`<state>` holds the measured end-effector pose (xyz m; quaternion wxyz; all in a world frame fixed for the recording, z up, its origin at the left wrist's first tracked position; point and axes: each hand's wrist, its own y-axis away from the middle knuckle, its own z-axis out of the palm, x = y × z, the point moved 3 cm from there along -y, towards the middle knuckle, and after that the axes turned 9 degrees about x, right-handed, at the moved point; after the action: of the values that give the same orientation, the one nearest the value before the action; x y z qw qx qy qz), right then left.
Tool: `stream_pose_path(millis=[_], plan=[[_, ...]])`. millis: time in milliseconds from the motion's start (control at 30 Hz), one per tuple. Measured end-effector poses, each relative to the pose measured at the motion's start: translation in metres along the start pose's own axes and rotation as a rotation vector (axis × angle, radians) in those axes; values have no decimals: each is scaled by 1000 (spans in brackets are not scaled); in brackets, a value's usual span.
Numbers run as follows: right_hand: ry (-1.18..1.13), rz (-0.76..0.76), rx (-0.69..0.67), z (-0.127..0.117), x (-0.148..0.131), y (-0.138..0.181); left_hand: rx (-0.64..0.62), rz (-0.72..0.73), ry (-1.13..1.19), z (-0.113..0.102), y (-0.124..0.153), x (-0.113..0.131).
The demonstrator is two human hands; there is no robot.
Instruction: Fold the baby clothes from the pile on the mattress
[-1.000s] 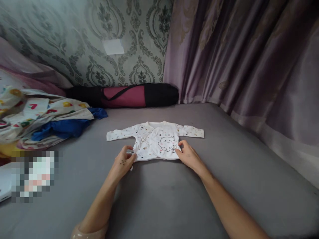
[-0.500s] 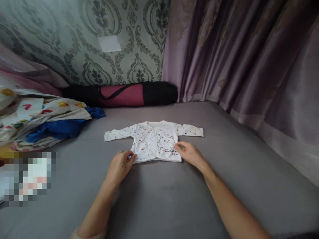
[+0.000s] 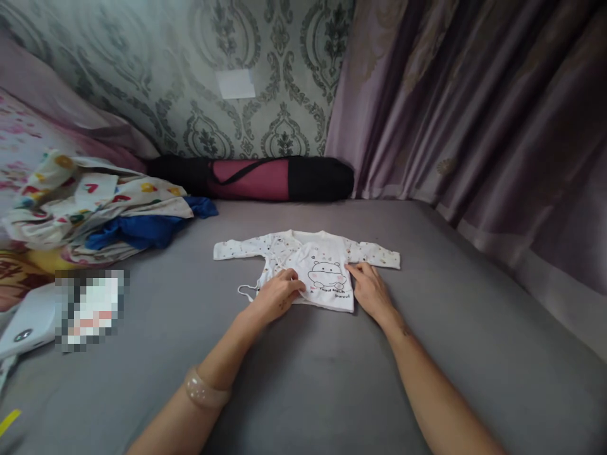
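Observation:
A small white baby shirt point(image 3: 327, 256) with coloured dots and a cartoon animal print lies spread flat on the grey bed point(image 3: 332, 379), its sleeves stretched out to both sides. My left hand point(image 3: 277, 296) rests flat on the shirt's lower left part, fingers stretched out, beside a thin white tie string point(image 3: 246, 292). My right hand point(image 3: 370, 289) lies flat at the shirt's right side below the right sleeve, fingers extended. A pale bangle point(image 3: 205, 390) sits on my left wrist.
A heap of patterned cloth with a blue garment point(image 3: 137, 230) lies at the left. A rolled mat in a black and maroon bag point(image 3: 265, 179) lies along the wallpapered wall. Purple curtains point(image 3: 474, 126) hang on the right. A white device point(image 3: 28, 319) sits at the left edge.
My left hand has moved from the shirt's lower left corner onto its body. My right hand has shifted up along the right side. The string now shows at the hem.

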<state>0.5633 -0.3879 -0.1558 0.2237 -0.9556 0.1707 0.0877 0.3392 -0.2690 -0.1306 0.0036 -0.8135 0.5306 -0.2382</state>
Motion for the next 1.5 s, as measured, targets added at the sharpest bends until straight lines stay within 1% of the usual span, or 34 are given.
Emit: stream_pose_path(millis=[67,167,233,400,467,500,567,633,700,800,867,933,1000,1067,1133,1200,1233,1300,1333,1367,1400,1433,1500], plan=[[28,3,-4,0,0,0,31,19,9,0,3,-1],[43,11,-1,1,-1,0,108,47,4,-8,6,-1],[43,17,5,2,-1,1,129,63,1,-13,9,0],[-5,55,29,4,3,0,47,67,-27,-14,13,0],[-64,89,66,3,4,-2,29,47,-66,-13,13,1],[-98,111,102,1,3,-2,39,35,-80,-12,13,2],[-159,132,183,-4,-2,-2,102,27,-84,-10,12,7],[-196,95,204,-8,-15,1,167,44,-68,-7,11,13],[-193,12,125,-7,-34,6,163,56,-72,0,10,19],[-107,-71,-44,0,-56,18,43,19,-108,13,11,21],[-37,-76,-129,6,-61,23,-32,-3,-122,20,14,19],[15,-67,-190,12,-58,26,-68,-7,-126,25,17,17],[45,-67,-221,16,-54,27,-71,-3,-117,26,18,17],[59,-74,-220,18,-50,27,-50,1,-86,23,17,18],[65,-78,-217,18,-48,26,13,-7,-23,16,14,19],[84,-76,-242,15,-48,22,146,-72,46,3,10,15],[103,-78,-266,13,-48,18,237,-140,63,-5,8,10],[142,-107,-308,6,-53,4,418,-338,43,-20,9,-7],[152,-131,-316,3,-58,-6,484,-448,13,-25,11,-18],[148,-156,-310,1,-64,-17,521,-554,-17,-28,14,-29],[129,-171,-295,0,-71,-30,529,-646,-40,-29,17,-40],[99,-165,-267,1,-79,-43,512,-720,-51,-28,19,-50],[20,-127,-199,7,-95,-69,458,-804,-48,-21,23,-65]])
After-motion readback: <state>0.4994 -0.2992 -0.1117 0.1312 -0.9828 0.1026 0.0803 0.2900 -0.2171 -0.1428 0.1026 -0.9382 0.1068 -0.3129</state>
